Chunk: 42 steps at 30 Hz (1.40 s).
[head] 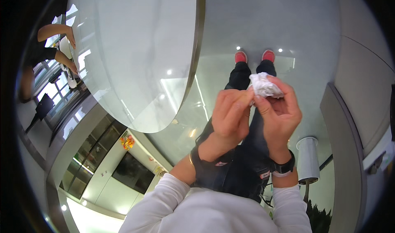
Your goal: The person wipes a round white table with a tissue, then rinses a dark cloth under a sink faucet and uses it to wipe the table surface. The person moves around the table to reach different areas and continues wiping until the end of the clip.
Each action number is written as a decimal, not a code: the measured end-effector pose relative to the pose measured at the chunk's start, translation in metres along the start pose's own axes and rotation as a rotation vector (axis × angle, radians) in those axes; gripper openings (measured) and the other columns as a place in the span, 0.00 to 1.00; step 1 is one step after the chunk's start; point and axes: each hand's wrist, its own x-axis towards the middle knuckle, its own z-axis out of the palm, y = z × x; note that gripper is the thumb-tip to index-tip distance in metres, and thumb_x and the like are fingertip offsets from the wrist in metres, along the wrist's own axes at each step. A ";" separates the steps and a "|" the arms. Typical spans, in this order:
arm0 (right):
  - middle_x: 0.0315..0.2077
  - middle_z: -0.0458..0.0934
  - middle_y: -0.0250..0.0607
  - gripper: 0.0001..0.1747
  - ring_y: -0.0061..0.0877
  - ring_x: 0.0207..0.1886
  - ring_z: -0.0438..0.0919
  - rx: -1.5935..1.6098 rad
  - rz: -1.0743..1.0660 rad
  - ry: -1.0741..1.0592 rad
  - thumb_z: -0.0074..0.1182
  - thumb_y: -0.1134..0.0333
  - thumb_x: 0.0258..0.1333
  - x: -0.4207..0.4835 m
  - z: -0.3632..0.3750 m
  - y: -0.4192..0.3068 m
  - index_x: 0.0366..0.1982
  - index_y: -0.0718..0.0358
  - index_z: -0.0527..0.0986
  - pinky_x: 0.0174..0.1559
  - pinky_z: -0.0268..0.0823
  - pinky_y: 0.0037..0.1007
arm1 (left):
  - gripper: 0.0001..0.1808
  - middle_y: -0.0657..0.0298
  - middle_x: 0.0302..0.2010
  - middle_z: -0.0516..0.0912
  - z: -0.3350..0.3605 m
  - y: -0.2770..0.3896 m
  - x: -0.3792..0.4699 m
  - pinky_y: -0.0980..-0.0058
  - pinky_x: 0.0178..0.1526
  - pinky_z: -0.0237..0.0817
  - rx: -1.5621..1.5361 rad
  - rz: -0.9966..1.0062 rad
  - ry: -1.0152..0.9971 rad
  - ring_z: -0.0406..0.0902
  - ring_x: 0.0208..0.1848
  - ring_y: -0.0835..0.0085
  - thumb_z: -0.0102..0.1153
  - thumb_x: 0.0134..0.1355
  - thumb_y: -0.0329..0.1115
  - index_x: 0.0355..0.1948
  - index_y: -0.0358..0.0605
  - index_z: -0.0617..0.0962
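A crumpled white tissue or cloth (264, 85) is held up in front of my dark trousers, above the red shoes. My right hand (280, 109) has its thumb and fingers closed round the bundle's right and lower side. With thumb and fingertips pinched together, my left hand (233, 112) meets the bundle's lower left edge, the fingertips of both hands nearly touching. Whatever lies inside the folds is hidden. A black band sits on each wrist.
A large glossy white table (132, 48) with a rounded end stands to the left. Another person's hands (72, 52) rest at its far edge. On the right are a grey panel (345, 125) and a white cylinder (308, 159). A dark screen (132, 173) is at lower left.
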 end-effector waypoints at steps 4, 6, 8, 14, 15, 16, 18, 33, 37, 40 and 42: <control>0.37 0.74 0.40 0.18 0.20 0.38 0.72 -0.014 -0.006 -0.050 0.53 0.81 0.45 0.026 -0.006 0.019 0.42 0.72 0.69 0.40 0.67 0.22 | 0.27 0.51 0.48 0.69 -0.004 -0.004 -0.013 0.73 0.37 0.64 -0.101 -0.327 -0.261 0.71 0.38 0.62 0.50 0.42 0.14 0.48 0.36 0.71; 0.36 0.74 0.39 0.18 0.18 0.37 0.71 -0.072 -0.100 -0.100 0.52 0.80 0.47 0.048 0.000 0.029 0.43 0.72 0.69 0.40 0.65 0.21 | 0.26 0.51 0.48 0.69 -0.022 0.001 -0.021 0.71 0.40 0.64 -0.272 -0.457 -0.254 0.70 0.41 0.63 0.50 0.45 0.15 0.49 0.36 0.70; 0.36 0.74 0.38 0.16 0.18 0.38 0.71 -0.109 -0.221 -0.156 0.51 0.80 0.48 0.077 0.007 0.035 0.43 0.71 0.70 0.41 0.65 0.21 | 0.25 0.52 0.47 0.68 -0.043 0.001 -0.026 0.70 0.40 0.66 -0.386 -0.491 -0.198 0.70 0.42 0.65 0.52 0.48 0.21 0.51 0.35 0.68; 0.33 0.75 0.36 0.14 0.19 0.32 0.72 -0.252 -0.595 -0.142 0.52 0.80 0.45 0.130 0.042 0.014 0.39 0.68 0.73 0.35 0.64 0.18 | 0.34 0.55 0.49 0.69 -0.088 -0.013 -0.021 0.51 0.61 0.44 -0.432 -0.327 0.120 0.67 0.49 0.63 0.52 0.53 0.48 0.57 0.40 0.61; 0.32 0.75 0.36 0.14 0.19 0.31 0.72 -0.301 -0.640 -0.142 0.53 0.80 0.44 0.132 0.048 0.011 0.38 0.67 0.73 0.33 0.64 0.17 | 0.35 0.55 0.49 0.69 -0.089 -0.017 -0.019 0.50 0.62 0.41 -0.454 -0.314 0.136 0.67 0.49 0.63 0.52 0.53 0.48 0.57 0.40 0.60; 0.31 0.75 0.36 0.14 0.19 0.29 0.71 -0.316 -0.564 -0.141 0.54 0.80 0.43 0.129 0.051 0.007 0.37 0.66 0.73 0.32 0.64 0.18 | 0.35 0.56 0.49 0.69 -0.090 -0.020 -0.017 0.50 0.63 0.37 -0.479 -0.301 0.155 0.67 0.50 0.63 0.52 0.53 0.49 0.58 0.40 0.60; 0.29 0.75 0.36 0.14 0.20 0.27 0.70 -0.421 -0.558 -0.140 0.54 0.80 0.42 0.125 0.055 0.004 0.36 0.65 0.74 0.30 0.63 0.19 | 0.36 0.58 0.48 0.70 -0.089 -0.024 -0.014 0.48 0.64 0.29 -0.487 -0.296 0.168 0.67 0.50 0.64 0.50 0.54 0.51 0.58 0.41 0.59; 0.28 0.76 0.34 0.14 0.18 0.28 0.71 -0.312 -0.645 -0.099 0.55 0.79 0.41 0.122 0.058 0.016 0.36 0.66 0.74 0.31 0.63 0.18 | 0.36 0.58 0.45 0.70 -0.081 -0.024 -0.012 0.45 0.63 0.29 -0.507 -0.330 0.214 0.66 0.49 0.63 0.46 0.55 0.53 0.59 0.41 0.58; 0.28 0.76 0.35 0.14 0.17 0.28 0.71 -0.276 -0.639 -0.099 0.55 0.79 0.40 0.121 0.059 0.015 0.36 0.66 0.75 0.32 0.63 0.18 | 0.36 0.57 0.46 0.70 -0.080 -0.025 -0.013 0.46 0.63 0.29 -0.524 -0.327 0.211 0.67 0.50 0.62 0.48 0.55 0.52 0.59 0.40 0.58; 0.28 0.76 0.35 0.15 0.17 0.27 0.71 -0.228 -0.593 -0.121 0.55 0.81 0.40 0.118 0.060 0.017 0.36 0.66 0.75 0.31 0.64 0.17 | 0.37 0.57 0.45 0.70 -0.079 -0.025 -0.013 0.46 0.63 0.29 -0.503 -0.325 0.206 0.67 0.50 0.62 0.49 0.54 0.52 0.59 0.40 0.58; 0.28 0.76 0.35 0.15 0.18 0.27 0.71 -0.205 -0.611 -0.111 0.55 0.81 0.40 0.117 0.061 0.018 0.36 0.66 0.75 0.31 0.64 0.17 | 0.37 0.56 0.45 0.71 -0.078 -0.025 -0.013 0.46 0.63 0.29 -0.475 -0.328 0.218 0.68 0.50 0.61 0.50 0.53 0.52 0.58 0.40 0.58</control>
